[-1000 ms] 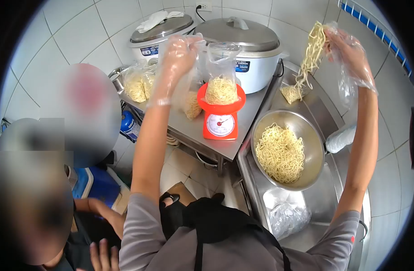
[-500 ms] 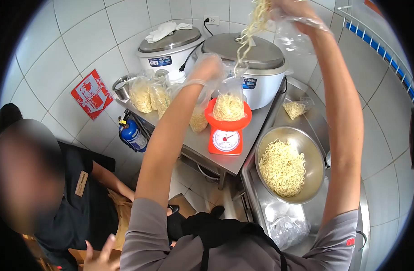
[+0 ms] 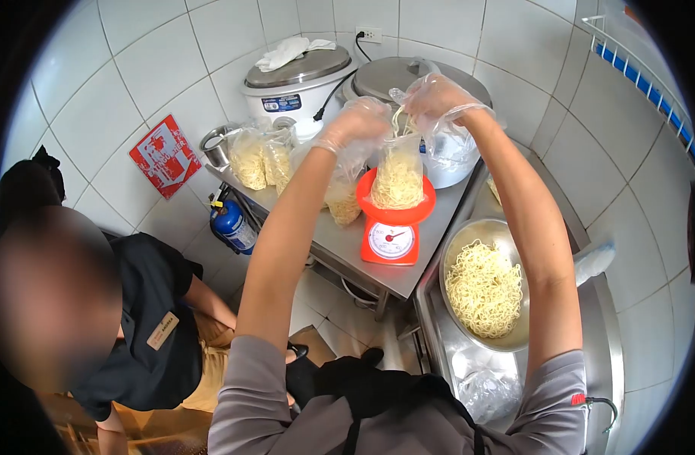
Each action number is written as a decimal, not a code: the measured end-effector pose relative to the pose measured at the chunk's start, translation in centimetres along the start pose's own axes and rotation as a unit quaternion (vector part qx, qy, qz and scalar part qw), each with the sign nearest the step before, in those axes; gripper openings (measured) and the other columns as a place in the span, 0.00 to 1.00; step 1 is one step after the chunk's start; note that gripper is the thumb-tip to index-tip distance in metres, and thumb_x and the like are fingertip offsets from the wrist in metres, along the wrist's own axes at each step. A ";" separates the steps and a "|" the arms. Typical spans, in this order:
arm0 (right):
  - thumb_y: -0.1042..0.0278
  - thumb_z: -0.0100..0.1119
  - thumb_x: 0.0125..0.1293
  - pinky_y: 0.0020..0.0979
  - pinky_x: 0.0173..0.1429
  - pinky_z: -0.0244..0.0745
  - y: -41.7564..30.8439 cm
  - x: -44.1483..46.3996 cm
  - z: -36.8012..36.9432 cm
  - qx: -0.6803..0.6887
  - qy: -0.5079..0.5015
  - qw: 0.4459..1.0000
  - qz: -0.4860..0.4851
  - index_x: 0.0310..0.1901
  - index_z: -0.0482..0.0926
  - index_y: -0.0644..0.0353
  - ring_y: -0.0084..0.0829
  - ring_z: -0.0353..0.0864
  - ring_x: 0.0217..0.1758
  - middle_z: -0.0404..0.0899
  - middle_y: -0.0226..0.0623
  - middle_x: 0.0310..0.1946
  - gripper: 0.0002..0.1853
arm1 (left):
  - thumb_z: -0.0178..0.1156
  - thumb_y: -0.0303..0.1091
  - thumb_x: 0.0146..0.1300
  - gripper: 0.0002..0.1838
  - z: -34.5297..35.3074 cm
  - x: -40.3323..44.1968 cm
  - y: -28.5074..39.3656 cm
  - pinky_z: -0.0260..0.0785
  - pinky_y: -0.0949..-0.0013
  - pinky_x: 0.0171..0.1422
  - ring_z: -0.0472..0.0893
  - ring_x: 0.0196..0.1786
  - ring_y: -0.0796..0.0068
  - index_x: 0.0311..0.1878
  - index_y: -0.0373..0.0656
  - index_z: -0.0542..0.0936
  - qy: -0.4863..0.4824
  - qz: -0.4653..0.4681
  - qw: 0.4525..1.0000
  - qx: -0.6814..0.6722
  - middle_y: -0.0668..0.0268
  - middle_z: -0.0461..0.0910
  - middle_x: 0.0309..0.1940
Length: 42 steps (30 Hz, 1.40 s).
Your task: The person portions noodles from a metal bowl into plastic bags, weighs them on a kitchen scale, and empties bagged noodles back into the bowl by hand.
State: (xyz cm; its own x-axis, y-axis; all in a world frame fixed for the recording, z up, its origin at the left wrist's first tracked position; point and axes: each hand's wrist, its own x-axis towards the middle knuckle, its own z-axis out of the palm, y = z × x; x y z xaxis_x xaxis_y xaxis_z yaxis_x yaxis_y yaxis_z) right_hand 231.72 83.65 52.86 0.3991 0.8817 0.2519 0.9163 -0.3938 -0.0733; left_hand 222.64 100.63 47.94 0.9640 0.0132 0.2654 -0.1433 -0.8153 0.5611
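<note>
A clear plastic bag of yellow noodles (image 3: pixel 397 182) stands upright in the orange pan of a kitchen scale (image 3: pixel 391 241). My left hand (image 3: pixel 363 123), in a loose clear plastic glove, is closed at the left side of the bag's mouth and seems to grip its edge. Above the mouth, my right hand (image 3: pixel 437 100), gloved the same way, pinches a few noodle strands (image 3: pixel 398 121) that hang down into the bag. Its fingertips are partly hidden by the plastic. A steel bowl (image 3: pixel 455 236) of loose noodles (image 3: pixel 484 290) sits at the lower right.
Several filled noodle bags (image 3: pixel 249 164) stand left of the scale on the steel table (image 3: pixel 346 246). Behind are two large rice cookers (image 3: pixel 283 98). A sink (image 3: pixel 601 334) holds crumpled plastic (image 3: pixel 488 394). A co-worker (image 3: pixel 154 303) is close on my left, near a blue fire extinguisher (image 3: pixel 232 226).
My right hand has come down from high up to the bag's mouth, lowering the noodle strands into it. My left hand stays beside the bag. The co-worker's raised hand has dropped.
</note>
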 end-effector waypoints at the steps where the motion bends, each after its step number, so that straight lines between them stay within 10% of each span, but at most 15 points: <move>1: 0.68 0.59 0.49 0.32 0.46 0.72 -0.4 0.1 -0.1 -0.095 -0.005 0.995 -0.030 0.32 0.83 0.59 0.33 0.77 0.39 0.81 0.35 0.37 0.09 | 0.56 0.31 0.46 0.18 0.1 0.1 0.0 0.68 0.72 0.38 0.74 0.31 0.79 0.42 0.37 0.80 -0.007 -0.007 1.000 -0.006 0.65 0.79 0.29; 11: 0.67 0.52 0.53 0.33 0.51 0.70 -2.2 -0.8 -0.5 -0.098 -0.041 0.992 0.064 0.34 0.81 0.58 0.38 0.75 0.45 0.79 0.37 0.39 0.10 | 0.53 0.27 0.50 0.27 -0.2 -1.1 1.2 0.71 0.72 0.42 0.77 0.32 0.77 0.58 0.35 0.72 -0.021 -0.034 0.997 -0.064 0.62 0.79 0.40; 21: 0.70 0.57 0.46 0.37 0.51 0.69 -0.1 -1.8 1.6 -0.009 -0.167 0.985 -0.036 0.40 0.78 0.59 0.39 0.73 0.48 0.78 0.41 0.38 0.16 | 0.52 0.27 0.52 0.25 0.1 -1.2 0.5 0.73 0.72 0.40 0.79 0.30 0.77 0.56 0.33 0.72 -0.013 -0.036 0.999 -0.018 0.58 0.80 0.42; 25: 0.63 0.58 0.48 0.35 0.53 0.68 1.0 -2.3 3.0 -0.168 -0.150 0.964 -0.140 0.43 0.78 0.59 0.39 0.73 0.49 0.78 0.42 0.39 0.18 | 0.52 0.28 0.52 0.25 0.2 -1.5 1.0 0.72 0.72 0.39 0.79 0.29 0.77 0.56 0.33 0.73 0.006 -0.015 1.000 0.022 0.58 0.81 0.41; 29: 0.61 0.56 0.53 0.35 0.53 0.69 0.8 -4.5 0.4 -0.011 -0.081 0.996 0.038 0.42 0.77 0.63 0.40 0.74 0.50 0.78 0.46 0.40 0.17 | 0.52 0.29 0.53 0.25 0.3 -1.7 1.7 0.72 0.73 0.37 0.79 0.28 0.78 0.57 0.35 0.72 0.025 -0.023 0.998 0.061 0.58 0.81 0.40; 38: 0.61 0.56 0.59 0.29 0.45 0.74 1.8 -10.2 0.6 0.129 0.214 0.966 0.063 0.45 0.78 0.63 0.31 0.80 0.40 0.80 0.39 0.40 0.16 | 0.54 0.34 0.60 0.24 -0.3 -3.6 2.2 0.72 0.74 0.35 0.77 0.26 0.80 0.60 0.39 0.70 0.041 -0.031 0.997 -0.065 0.59 0.80 0.43; 42: 0.55 0.55 0.61 0.37 0.46 0.71 2.7 -14.8 2.9 0.256 0.131 0.933 0.218 0.39 0.79 0.65 0.42 0.78 0.38 0.80 0.49 0.35 0.18 | 0.56 0.38 0.60 0.25 -1.4 -4.8 3.2 0.72 0.73 0.37 0.77 0.26 0.80 0.60 0.39 0.70 0.036 -0.037 0.998 -0.048 0.57 0.78 0.48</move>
State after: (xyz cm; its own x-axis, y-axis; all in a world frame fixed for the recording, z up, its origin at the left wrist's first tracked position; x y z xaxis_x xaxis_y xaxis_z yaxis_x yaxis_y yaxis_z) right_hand 228.35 70.28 46.14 0.7768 0.5470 0.3121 0.5918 -0.4646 -0.6587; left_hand 217.22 98.77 49.51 0.9546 0.1162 0.2745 -0.0962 -0.7515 0.6526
